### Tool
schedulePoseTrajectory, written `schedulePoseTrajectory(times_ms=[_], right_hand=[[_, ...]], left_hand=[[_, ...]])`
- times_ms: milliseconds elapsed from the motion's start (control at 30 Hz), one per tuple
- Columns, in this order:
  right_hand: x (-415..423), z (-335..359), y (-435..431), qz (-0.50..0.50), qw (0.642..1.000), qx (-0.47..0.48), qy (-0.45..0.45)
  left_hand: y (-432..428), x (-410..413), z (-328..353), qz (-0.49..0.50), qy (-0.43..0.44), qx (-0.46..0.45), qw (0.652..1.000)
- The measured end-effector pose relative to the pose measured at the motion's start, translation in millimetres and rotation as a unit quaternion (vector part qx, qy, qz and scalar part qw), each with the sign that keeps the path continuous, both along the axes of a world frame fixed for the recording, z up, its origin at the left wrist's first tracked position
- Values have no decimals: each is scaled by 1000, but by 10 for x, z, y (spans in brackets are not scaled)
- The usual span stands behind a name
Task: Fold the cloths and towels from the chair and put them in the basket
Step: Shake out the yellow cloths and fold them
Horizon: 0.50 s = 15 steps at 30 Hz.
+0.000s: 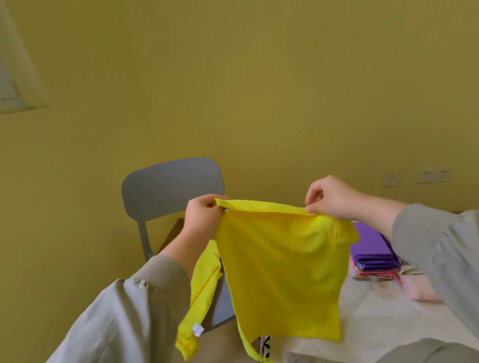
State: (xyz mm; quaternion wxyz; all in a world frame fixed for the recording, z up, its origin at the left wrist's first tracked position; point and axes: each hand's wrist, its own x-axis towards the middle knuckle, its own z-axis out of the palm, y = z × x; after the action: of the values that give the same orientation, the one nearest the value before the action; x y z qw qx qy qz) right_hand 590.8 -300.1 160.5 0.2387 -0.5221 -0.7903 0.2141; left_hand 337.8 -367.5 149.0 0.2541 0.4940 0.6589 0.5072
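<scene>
Head view, cloth: a yellow cloth hangs in front of the grey chair.
Left hand: fingers curled, pinching its top left corner.
Right hand: thumb and fingertips pinching its top right edge.
Beside the chair: folded purple towels to its right.

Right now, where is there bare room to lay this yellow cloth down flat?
The pale sheet is bare between the hanging yellow cloth and your right sleeve, in front of the folded purple stack. Around that stack it is crowded. The grey chair seat is mostly hidden behind the cloth.
</scene>
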Motion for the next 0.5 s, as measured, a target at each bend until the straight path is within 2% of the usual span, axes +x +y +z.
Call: schedulePoseTrajectory(times_ms=[167, 267, 400, 500], right_hand=[[139, 116, -71, 14, 983, -129, 132], [104, 163, -175, 45, 974, -164, 147], [-143, 127, -342, 60, 984, -96, 139], [-386, 66, -420, 77, 981, -94, 148]], left_hand=[[-28, -114, 161, -8, -28, -23, 999], [-61, -103, 222, 1, -9, -23, 1000], [-96, 47, 324, -30, 102, -33, 994], [-105, 212, 454, -56, 205, -31, 977]])
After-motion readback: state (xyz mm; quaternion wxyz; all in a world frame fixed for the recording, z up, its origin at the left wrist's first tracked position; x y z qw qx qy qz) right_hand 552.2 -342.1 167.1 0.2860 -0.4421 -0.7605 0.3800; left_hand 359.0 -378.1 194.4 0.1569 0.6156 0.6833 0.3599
